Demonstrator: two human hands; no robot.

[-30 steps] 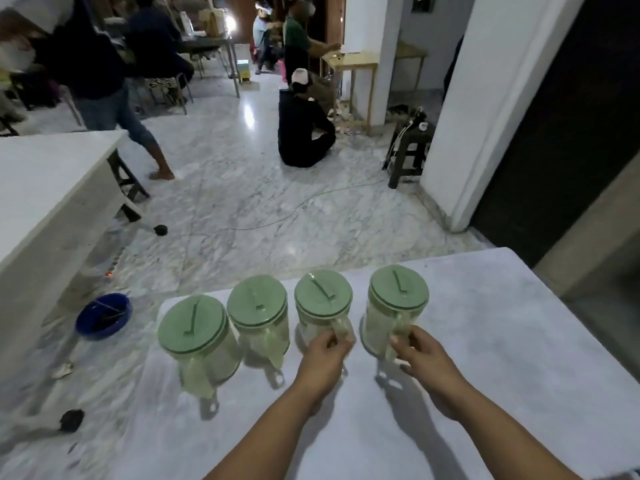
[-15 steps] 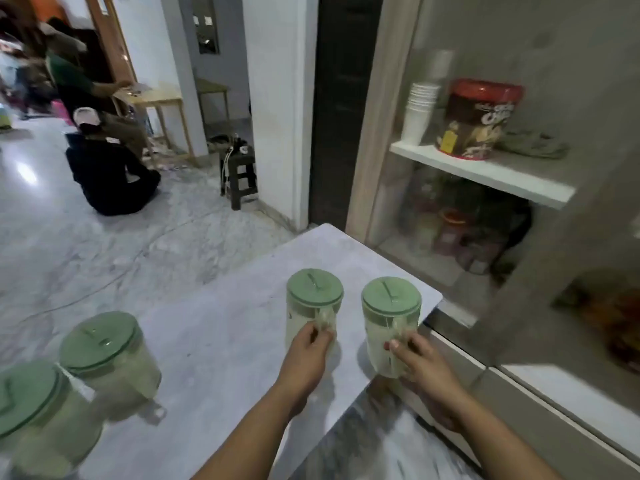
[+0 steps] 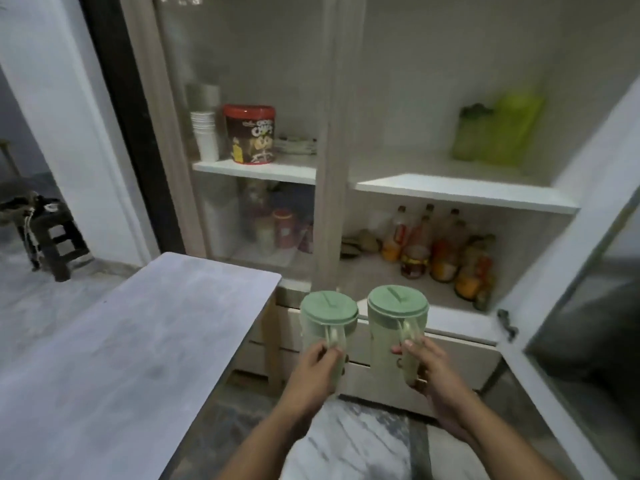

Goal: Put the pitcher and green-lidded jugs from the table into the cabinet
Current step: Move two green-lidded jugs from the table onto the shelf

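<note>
Left hand: fingers curled tight round left jug handle.
Right hand: wrapped round right jug handle.
Jugs: upright, side by side, in air before open cabinet, off bench.

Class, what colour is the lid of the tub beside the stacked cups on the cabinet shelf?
Red: the tub has a red lid, seen in the head view.

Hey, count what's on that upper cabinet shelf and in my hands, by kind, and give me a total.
Green-lidded jugs: 2, one in the left hand, one in the right hand
Red-lidded tub: 1
Stack of white cups: 1
Green bags: looks like 2, blurred
Total: 6
</note>
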